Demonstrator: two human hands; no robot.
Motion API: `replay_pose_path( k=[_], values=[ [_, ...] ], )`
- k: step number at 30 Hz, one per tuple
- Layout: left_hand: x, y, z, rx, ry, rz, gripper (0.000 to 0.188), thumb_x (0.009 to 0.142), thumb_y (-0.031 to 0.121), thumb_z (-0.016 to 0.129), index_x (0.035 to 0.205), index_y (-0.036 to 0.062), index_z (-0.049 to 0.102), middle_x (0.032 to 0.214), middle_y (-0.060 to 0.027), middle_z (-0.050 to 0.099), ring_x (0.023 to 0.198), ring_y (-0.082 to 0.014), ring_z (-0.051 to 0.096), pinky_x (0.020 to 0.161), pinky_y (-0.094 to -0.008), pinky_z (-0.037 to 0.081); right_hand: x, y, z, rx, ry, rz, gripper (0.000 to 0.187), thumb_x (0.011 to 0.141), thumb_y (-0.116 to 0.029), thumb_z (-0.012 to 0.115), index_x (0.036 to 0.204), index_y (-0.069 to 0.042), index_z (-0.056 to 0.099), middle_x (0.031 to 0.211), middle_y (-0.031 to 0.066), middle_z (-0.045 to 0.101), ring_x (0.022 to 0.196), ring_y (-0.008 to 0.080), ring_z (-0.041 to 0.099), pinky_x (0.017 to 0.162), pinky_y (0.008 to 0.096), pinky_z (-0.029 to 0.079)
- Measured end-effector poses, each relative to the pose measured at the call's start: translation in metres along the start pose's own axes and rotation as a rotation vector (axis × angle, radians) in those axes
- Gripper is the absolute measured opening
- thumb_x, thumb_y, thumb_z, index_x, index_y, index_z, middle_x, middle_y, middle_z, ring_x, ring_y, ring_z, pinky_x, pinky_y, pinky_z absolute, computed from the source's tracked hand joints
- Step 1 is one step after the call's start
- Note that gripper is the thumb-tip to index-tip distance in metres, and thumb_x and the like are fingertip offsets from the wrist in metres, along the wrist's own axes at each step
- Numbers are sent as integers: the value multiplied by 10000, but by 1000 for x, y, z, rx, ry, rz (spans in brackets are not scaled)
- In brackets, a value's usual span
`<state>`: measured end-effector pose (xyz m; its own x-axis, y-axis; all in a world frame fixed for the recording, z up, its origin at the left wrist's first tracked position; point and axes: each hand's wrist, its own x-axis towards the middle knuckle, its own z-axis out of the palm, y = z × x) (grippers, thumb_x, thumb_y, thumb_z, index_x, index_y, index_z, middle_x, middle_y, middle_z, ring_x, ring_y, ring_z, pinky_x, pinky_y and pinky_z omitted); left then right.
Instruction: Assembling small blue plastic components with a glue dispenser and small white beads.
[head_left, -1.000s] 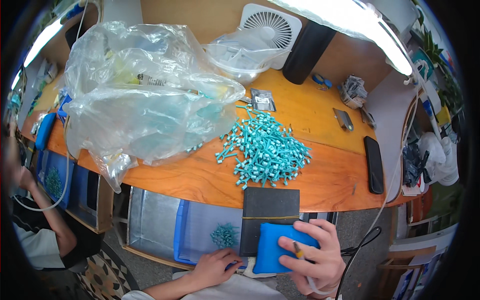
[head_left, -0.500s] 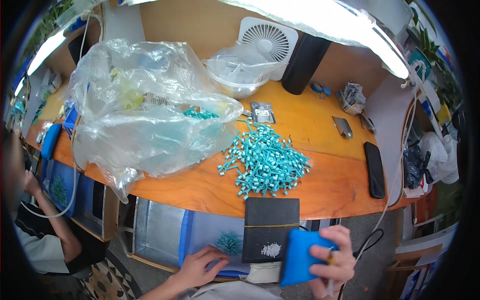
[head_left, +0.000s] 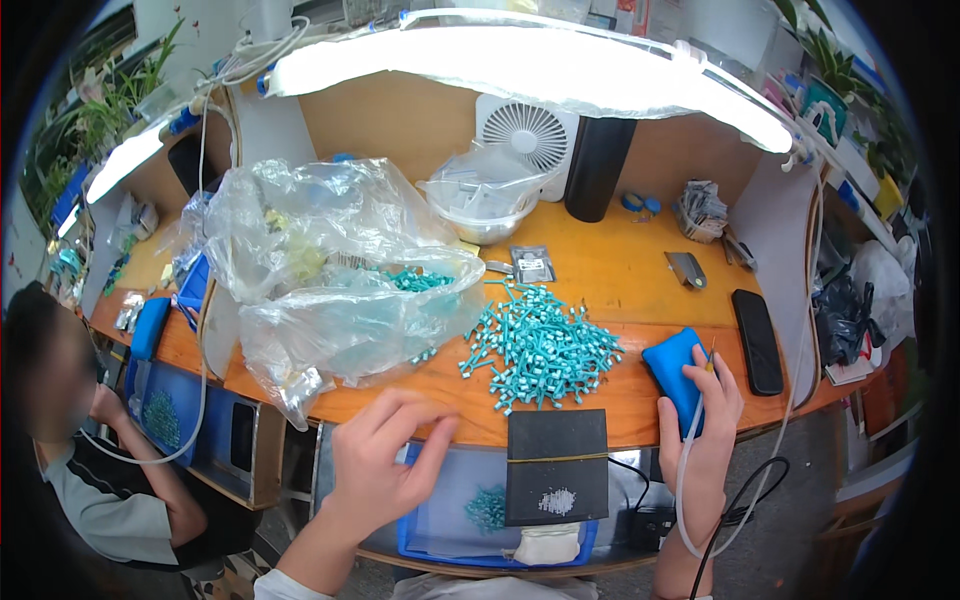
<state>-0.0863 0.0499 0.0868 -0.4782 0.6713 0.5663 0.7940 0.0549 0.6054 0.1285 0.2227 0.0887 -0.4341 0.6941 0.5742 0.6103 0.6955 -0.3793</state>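
On the wooden bench [head_left: 650, 265], a white-labelled packet [head_left: 532, 264] lies behind teal pieces [head_left: 545, 350].

The pouch [head_left: 674, 370] is blue, the pieces [head_left: 543, 347] teal-and-white.

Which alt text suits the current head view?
A person's right hand holds a blue cushion and a thin tool at a wooden table; the left hand is near a clear plastic bag. Between bag and cushion lie heaped teal pieces.
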Motion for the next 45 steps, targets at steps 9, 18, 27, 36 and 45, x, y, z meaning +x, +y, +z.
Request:
replay_pose_path(
  k=[9, 18, 27, 36, 45],
  values=[
    [23, -4, 23, 350, 18, 60, 130, 755, 164, 617, 830, 56, 615, 789, -86, 592, 589, -236, 585, 504, -312, 457, -38, -33, -30, 267, -54, -246, 261, 700, 89, 498, 927, -37, 472, 1027, 222, 560, 1125, 405, 408, 937, 468, 313],
    [22, 2, 16, 314, -144, 17, 151, 744, 200, 636, 813, 67, 615, 817, -63, 562, 683, -226, 589, 527, -327, 461, -54, -41, -30, 381, -115, -315, 187, 730, -15, 548, 891, -69, 469, 905, 162, 624, 978, 354, 492, 828, 471, 385],
    [17, 6, -2, 156, -218, -81, 150, 708, 164, 685, 812, 65, 640, 798, -43, 582, 523, -143, 549, 467, -240, 431, -50, -49, -32, 507, -79, -382, 154, 767, 3, 546, 900, -39, 482, 993, 186, 604, 991, 382, 514, 881, 482, 379],
    [14, 8, 3, 295, -163, -3, 70, 727, 126, 660, 764, 67, 654, 759, -17, 579, 521, -139, 568, 470, -245, 432, -53, -50, -36, 795, -165, -240, 128, 832, -14, 485, 960, -28, 488, 918, 177, 625, 958, 322, 536, 837, 415, 411],
    [12, 7, 0, 165, -168, -122, 45, 714, 114, 650, 722, 75, 629, 719, -19, 563, 565, -169, 568, 486, -274, 429, -53, -53, -28, 1067, -256, -30, 143, 846, 23, 460, 982, 11, 503, 834, 181, 620, 796, 245, 585, 728, 334, 461]
  ],
)
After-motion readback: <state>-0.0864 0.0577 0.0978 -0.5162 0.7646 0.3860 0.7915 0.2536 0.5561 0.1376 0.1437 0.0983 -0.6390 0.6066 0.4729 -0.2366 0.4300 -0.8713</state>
